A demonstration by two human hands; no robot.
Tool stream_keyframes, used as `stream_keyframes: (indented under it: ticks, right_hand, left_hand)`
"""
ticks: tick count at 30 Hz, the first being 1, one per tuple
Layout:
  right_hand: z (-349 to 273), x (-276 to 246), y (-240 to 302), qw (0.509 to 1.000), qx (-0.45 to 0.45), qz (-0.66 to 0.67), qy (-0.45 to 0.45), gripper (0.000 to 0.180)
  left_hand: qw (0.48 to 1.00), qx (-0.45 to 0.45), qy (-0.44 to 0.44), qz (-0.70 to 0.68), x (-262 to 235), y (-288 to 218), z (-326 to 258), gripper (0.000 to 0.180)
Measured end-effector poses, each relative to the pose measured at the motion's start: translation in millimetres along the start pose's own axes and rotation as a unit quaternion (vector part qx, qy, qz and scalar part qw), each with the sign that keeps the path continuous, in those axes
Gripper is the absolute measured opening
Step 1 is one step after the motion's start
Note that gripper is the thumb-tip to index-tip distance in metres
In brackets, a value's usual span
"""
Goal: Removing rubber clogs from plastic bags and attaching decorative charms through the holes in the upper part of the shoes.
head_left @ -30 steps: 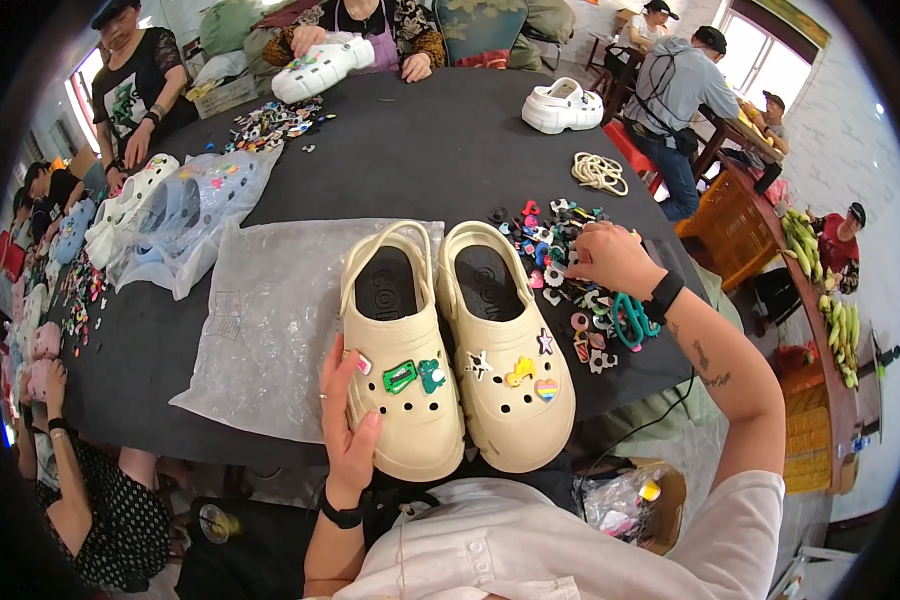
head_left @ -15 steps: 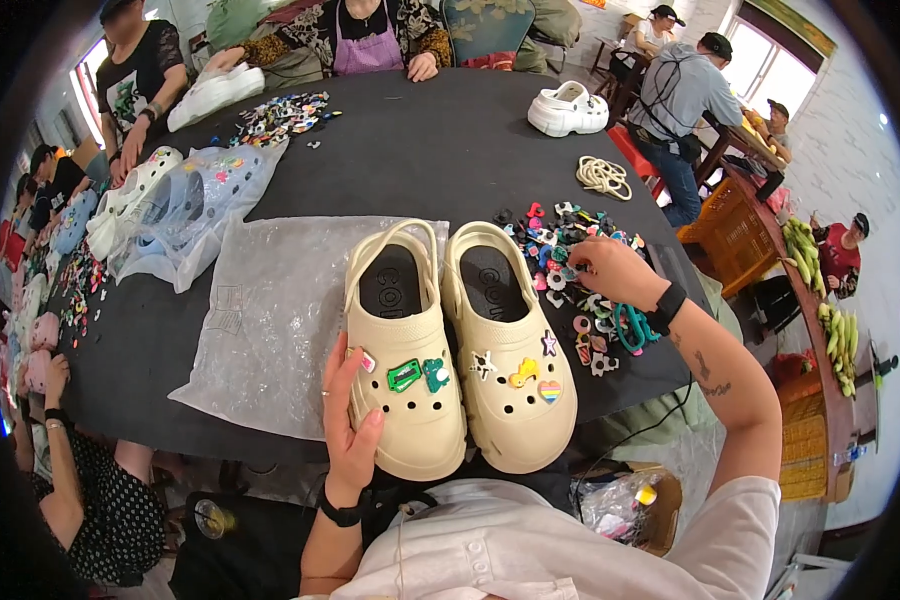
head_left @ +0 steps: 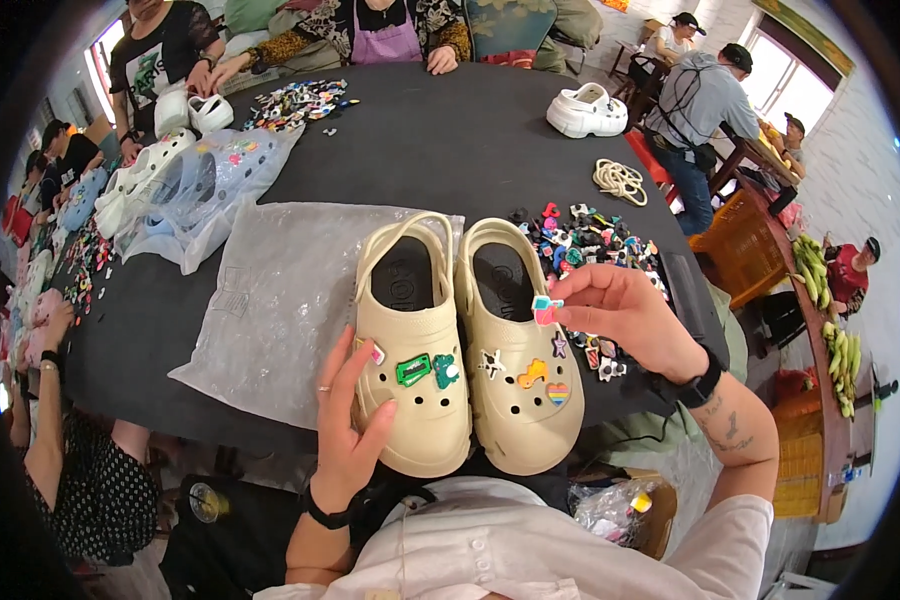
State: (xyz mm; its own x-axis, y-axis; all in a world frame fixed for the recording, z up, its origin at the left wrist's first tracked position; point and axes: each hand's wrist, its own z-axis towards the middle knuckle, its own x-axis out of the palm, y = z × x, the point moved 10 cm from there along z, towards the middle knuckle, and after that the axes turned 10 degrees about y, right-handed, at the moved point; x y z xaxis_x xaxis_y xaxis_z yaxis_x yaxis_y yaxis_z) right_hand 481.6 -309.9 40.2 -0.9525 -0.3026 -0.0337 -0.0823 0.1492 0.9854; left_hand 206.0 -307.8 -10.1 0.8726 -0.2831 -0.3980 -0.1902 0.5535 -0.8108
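Two cream clogs stand side by side at the table's near edge, toes toward me. The left clog (head_left: 425, 425) carries a green rectangular charm (head_left: 413, 369), a dark green charm and a small pink-white one. On the right clog (head_left: 530, 435) are a splat-shaped charm, an orange one, a purple star and a rainbow heart (head_left: 557, 394). My left hand (head_left: 352, 420) rests against the left clog's outer side, fingers and thumb spread. Over the right clog's outer edge, my right hand (head_left: 630, 315) pinches a small pink, white and teal shoe charm (head_left: 544, 310).
A heap of loose charms (head_left: 595, 240) lies right of the clogs, partly behind my right hand. Clear plastic bag (head_left: 270, 310) lies flat at left. Beyond are bagged blue clogs (head_left: 200, 185), a white clog (head_left: 587, 110) and cream straps (head_left: 620, 182). Other people sit around the table.
My right hand has lifted from the charm heap and moved left toward the right clog with a charm. My left hand stays on the left clog. Across the table, the white shoes have shifted.
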Motion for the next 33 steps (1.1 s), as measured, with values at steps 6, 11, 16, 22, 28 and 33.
stream_keyframes:
  ticks: [6, 11, 16, 22, 28, 33]
  right_hand:
    - [-3.1, 38.2, 7.8, 0.999, 0.005, -0.006, 0.045, 0.018]
    - [-15.5, 93.5, 15.2, 0.981, -0.066, -0.104, 0.149, 0.013]
    - [-29.2, 130.3, 6.5, 0.956, -0.082, -0.186, 0.213, 0.018]
    - [-31.1, 126.2, 1.8, 0.964, -0.091, -0.148, 0.200, 0.020]
    - [-54.5, 64.5, 5.3, 0.976, -0.186, -0.112, 0.002, 0.023]
    - [-70.3, 16.7, -35.7, 0.966, -0.189, 0.021, -0.175, 0.013]
  left_hand:
    - [0.992, 0.035, 0.034, 0.116, -3.8, -45.9, -0.7, 0.047]
    - [0.994, 0.062, 0.076, 0.051, 12.4, -67.6, -2.0, 0.046]
    - [0.981, 0.071, 0.153, -0.096, 41.2, -81.0, -7.9, 0.043]
    - [0.975, 0.080, 0.203, -0.044, 34.8, -71.8, -15.4, 0.033]
    - [0.943, -0.082, -0.033, -0.319, -21.9, -4.6, -28.5, 0.017]
    - [0.936, -0.136, -0.043, -0.323, -23.6, 18.0, -28.9, 0.024]
